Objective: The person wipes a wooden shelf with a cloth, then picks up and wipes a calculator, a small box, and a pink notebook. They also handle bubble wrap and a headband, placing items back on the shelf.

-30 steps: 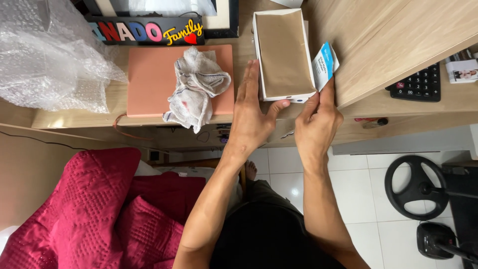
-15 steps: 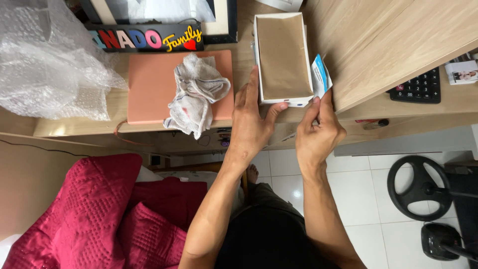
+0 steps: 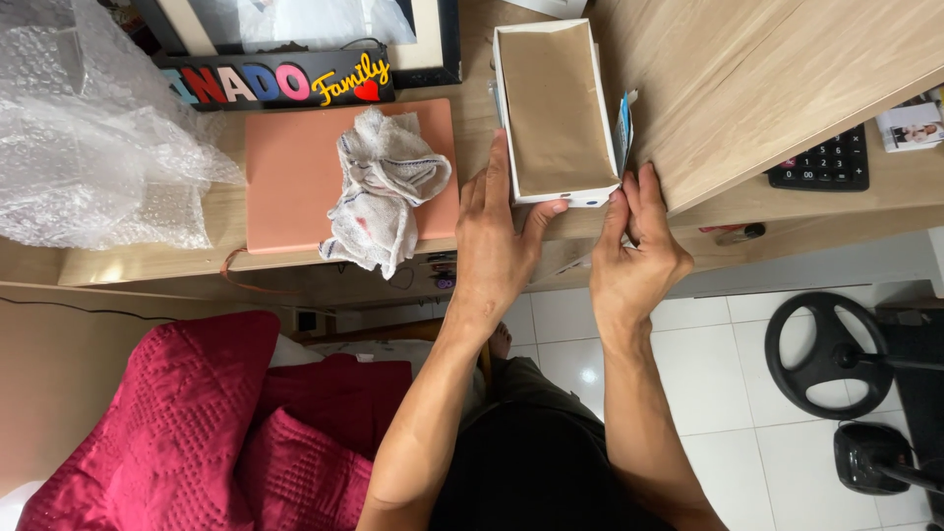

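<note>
head view, landmark: the open white box stood on the wooden desk, and every place below is told from it
head view, progress: judging from how things lay, the box was already open and lined, its lid nowhere in sight; the blue and white leaflet was not inside it but stood on edge along its right wall, so seating or stowing that leaflet looked like the part left
head view, left hand: the left hand lay flat against the box's left wall, fingers straight and together, thumb hooked under the near end; pressing and steadying, not clamped
head view, right hand: the right hand was at the box's near right corner, fingertips touching the leaflet's lower edge and the box wall; whether it pinched the leaflet I could not tell
head view, box look: long, narrow, thin white card walls, brown paper lying smooth over the bottom; near end just at the desk's edge
head view, surroundings: a pink notebook lay left of the box with a crumpled grey rag on it; bubble wrap was further left; a raised wooden panel stood just right of the box, a black calculator beyond it
</note>
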